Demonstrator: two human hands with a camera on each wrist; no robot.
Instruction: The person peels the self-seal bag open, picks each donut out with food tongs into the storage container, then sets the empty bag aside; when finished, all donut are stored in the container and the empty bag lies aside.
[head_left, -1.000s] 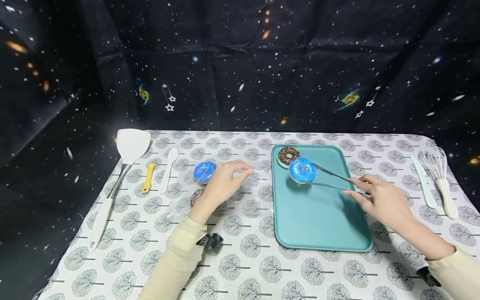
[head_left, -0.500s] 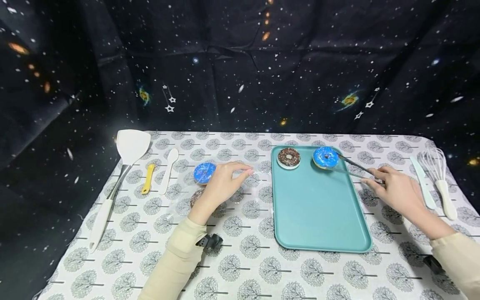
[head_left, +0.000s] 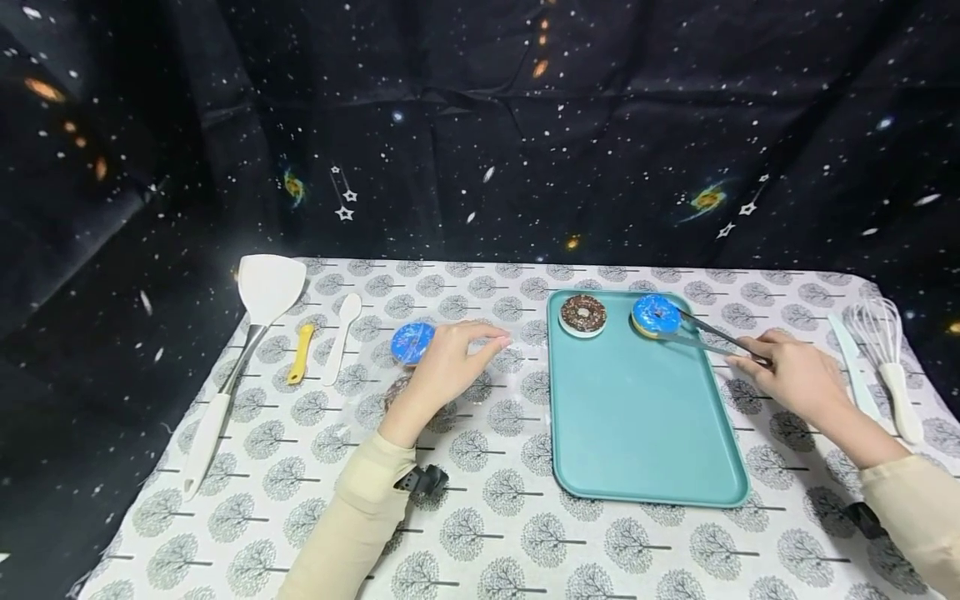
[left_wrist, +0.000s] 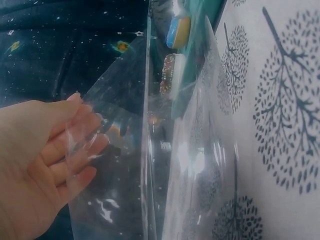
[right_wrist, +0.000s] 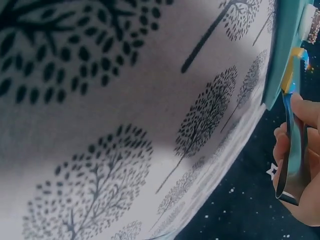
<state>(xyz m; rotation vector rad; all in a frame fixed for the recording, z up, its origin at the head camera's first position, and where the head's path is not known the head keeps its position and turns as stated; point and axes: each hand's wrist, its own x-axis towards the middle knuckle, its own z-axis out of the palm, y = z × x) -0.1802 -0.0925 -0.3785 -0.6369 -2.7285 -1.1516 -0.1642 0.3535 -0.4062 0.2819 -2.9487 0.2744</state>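
Observation:
My right hand grips metal tongs, whose tips lie around a blue-iced toy donut at the back right corner of the teal tray. To its left on the tray is a chocolate donut with sprinkles and a white base. My left hand pinches the edge of a clear plastic bag, whose mouth gapes in the left wrist view. Beside and under that hand, seen through the plastic, are another blue donut and a brown one, the latter partly hidden by the wrist.
On the left lie a white spatula, a yellow-handled tool and a white spoon. Right of the tray are a pale green knife and a whisk. A tree-print cloth covers the table before a dark starry curtain.
The right hand and tongs have carried the blue donut rightward and back, from beside the chocolate donut to the tray's back right corner. My left hand has stayed in place on the bag.

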